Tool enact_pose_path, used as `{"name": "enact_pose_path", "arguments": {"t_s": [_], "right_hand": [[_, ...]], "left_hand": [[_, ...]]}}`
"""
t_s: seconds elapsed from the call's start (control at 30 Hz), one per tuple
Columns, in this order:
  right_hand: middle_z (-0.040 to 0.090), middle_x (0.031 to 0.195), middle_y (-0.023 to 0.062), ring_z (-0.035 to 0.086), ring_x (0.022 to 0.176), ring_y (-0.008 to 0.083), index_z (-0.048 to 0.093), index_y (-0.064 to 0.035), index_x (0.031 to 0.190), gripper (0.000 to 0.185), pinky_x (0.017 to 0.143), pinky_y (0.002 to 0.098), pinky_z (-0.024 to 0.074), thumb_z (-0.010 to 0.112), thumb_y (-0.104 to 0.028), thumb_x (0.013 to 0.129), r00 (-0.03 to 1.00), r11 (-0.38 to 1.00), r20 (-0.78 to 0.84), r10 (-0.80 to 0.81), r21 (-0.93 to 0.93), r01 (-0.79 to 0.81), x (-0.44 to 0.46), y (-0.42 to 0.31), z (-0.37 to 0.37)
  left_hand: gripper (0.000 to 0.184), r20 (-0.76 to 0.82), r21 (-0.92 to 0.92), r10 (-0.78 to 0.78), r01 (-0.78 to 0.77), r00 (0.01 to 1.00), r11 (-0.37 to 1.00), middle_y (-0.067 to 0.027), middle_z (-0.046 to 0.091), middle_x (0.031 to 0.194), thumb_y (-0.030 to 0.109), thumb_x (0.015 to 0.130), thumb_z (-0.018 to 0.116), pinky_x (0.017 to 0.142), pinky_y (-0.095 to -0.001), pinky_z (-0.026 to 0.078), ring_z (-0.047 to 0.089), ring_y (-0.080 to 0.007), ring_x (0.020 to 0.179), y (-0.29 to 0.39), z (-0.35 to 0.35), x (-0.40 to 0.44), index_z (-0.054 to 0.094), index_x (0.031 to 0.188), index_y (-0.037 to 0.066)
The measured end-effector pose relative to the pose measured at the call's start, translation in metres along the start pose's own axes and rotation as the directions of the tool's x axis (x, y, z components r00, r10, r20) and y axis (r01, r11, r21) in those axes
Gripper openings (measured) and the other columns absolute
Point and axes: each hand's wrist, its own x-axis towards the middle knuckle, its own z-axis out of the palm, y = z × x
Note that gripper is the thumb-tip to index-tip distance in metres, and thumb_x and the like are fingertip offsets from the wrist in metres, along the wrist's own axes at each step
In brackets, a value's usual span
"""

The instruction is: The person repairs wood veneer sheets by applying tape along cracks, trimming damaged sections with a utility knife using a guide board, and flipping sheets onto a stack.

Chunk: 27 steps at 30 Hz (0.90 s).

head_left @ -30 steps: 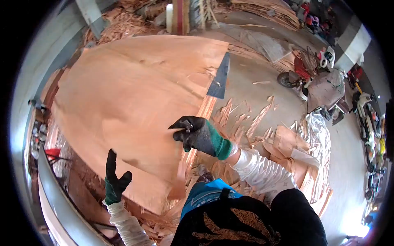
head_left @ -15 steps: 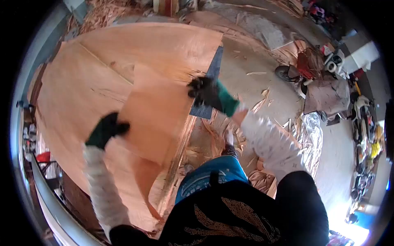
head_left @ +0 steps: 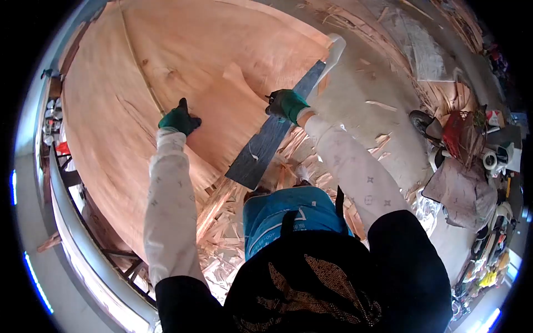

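Note:
A small rectangular piece of thin wood veneer (head_left: 230,119) lies over a large veneer sheet (head_left: 183,50), its upper part slightly curled. My left hand (head_left: 180,117), in a green and black glove, rests on the left side of the small piece with fingers spread. My right hand (head_left: 286,105), gloved the same way, has its fingers curled at the right edge of that piece, closed on it. A dark flat strip (head_left: 261,152) runs beneath the right edge of the veneer, below and beside my right hand.
A thin seam (head_left: 136,58) crosses the large sheet. Wood scraps (head_left: 222,250) litter the floor by my feet. A red vehicle with a wheel (head_left: 458,133) stands at the right, near a draped cover (head_left: 461,191). A metal rail (head_left: 89,238) curves along the left.
The small veneer piece, blurred and bent before, now lies flatter. My left hand has moved up and to the right in view. More of the dark strip shows.

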Motion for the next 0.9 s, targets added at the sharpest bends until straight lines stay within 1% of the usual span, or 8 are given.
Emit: {"name": "enact_pose_path", "arguments": {"t_s": [0.03,0.13,0.23,0.53,0.63,0.73,0.83,0.9], "right_hand": [[0.066,0.083,0.0185,0.065,0.080,0.0350,0.068,-0.0046,0.087,0.033,0.073,0.0413,0.0517,0.065,-0.031,0.067,1.000,1.000,0.017,0.012,0.026,-0.012,0.005,0.002,0.002],[0.066,0.083,0.0186,0.065,0.081,0.0349,0.069,-0.0058,0.085,0.031,0.072,0.0423,0.0514,0.064,-0.030,0.066,0.998,0.998,0.028,-0.048,0.035,0.047,0.017,0.015,0.005],[0.066,0.081,0.0188,0.064,0.080,0.0351,0.069,-0.0062,0.083,0.029,0.070,0.0431,0.0512,0.063,-0.029,0.067,0.997,0.999,0.067,-0.050,0.006,0.050,0.024,0.020,0.002],[0.064,0.077,0.0193,0.064,0.075,0.0347,0.066,-0.0044,0.078,0.026,0.066,0.0420,0.0510,0.061,-0.028,0.068,0.997,0.958,-0.042,-0.067,0.276,0.076,0.000,0.018,-0.005],[0.064,0.073,0.0187,0.063,0.070,0.0333,0.066,-0.0042,0.079,0.024,0.063,0.0411,0.0507,0.061,-0.026,0.069,0.996,0.923,-0.087,-0.016,0.381,0.048,0.013,0.026,0.011],[0.065,0.073,0.0181,0.064,0.069,0.0321,0.066,-0.0039,0.078,0.023,0.063,0.0394,0.0514,0.062,-0.025,0.069,0.970,0.958,-0.163,-0.182,0.192,0.212,0.010,0.023,0.006],[0.066,0.076,0.0172,0.065,0.071,0.0304,0.066,-0.0043,0.077,0.022,0.064,0.0378,0.0522,0.063,-0.025,0.070,0.997,0.912,-0.044,-0.068,0.402,0.080,0.034,0.034,0.024],[0.066,0.079,0.0169,0.065,0.074,0.0302,0.067,-0.0046,0.077,0.022,0.065,0.0375,0.0524,0.062,-0.025,0.070,0.998,0.977,0.039,-0.053,0.207,0.044,0.046,0.029,0.020]], "left_hand": [[0.070,0.008,0.060,-0.057,0.057,0.998,0.997,-0.0158,0.062,0.115,0.040,0.075,0.067,0.090,-0.0391,0.045,0.058,-0.0323,0.105,0.007,0.006,-0.003,0.045,0.134,0.008],[0.064,-0.510,0.361,0.321,-0.140,0.798,0.922,-0.0114,0.053,0.129,0.039,0.080,0.061,0.099,-0.0449,0.037,0.050,-0.0298,0.118,0.057,0.012,-0.025,0.044,0.136,0.014],[0.058,-0.546,0.280,0.488,-0.401,0.681,0.872,-0.0073,0.045,0.138,0.039,0.083,0.057,0.103,-0.0535,0.029,0.041,-0.0295,0.126,0.096,0.038,-0.025,0.044,0.136,0.019],[0.069,-0.370,0.292,0.270,-0.165,0.889,0.942,-0.0074,0.034,0.147,0.047,0.083,0.057,0.110,-0.0525,0.016,0.032,-0.0271,0.134,0.031,0.009,-0.070,0.036,0.141,0.019],[0.070,-0.483,0.199,0.003,0.106,0.875,0.974,-0.0090,0.041,0.142,0.046,0.080,0.063,0.108,-0.0517,0.020,0.036,-0.0275,0.132,-0.010,0.011,-0.096,0.039,0.139,0.017],[0.067,-0.628,0.110,-0.135,0.259,0.767,0.960,-0.0122,0.045,0.138,0.045,0.080,0.064,0.105,-0.0499,0.027,0.040,-0.0289,0.128,-0.004,0.011,-0.112,0.044,0.136,0.013],[0.059,-0.652,0.027,0.174,-0.206,0.738,0.978,-0.0160,0.050,0.133,0.033,0.081,0.068,0.104,-0.0443,0.033,0.045,-0.0320,0.124,0.058,0.004,-0.098,0.049,0.131,0.007],[0.055,-0.550,0.111,0.333,-0.328,0.766,0.938,-0.0130,0.047,0.136,0.034,0.084,0.063,0.106,-0.0467,0.031,0.042,-0.0338,0.126,0.092,0.008,-0.088,0.048,0.134,0.016]]}}
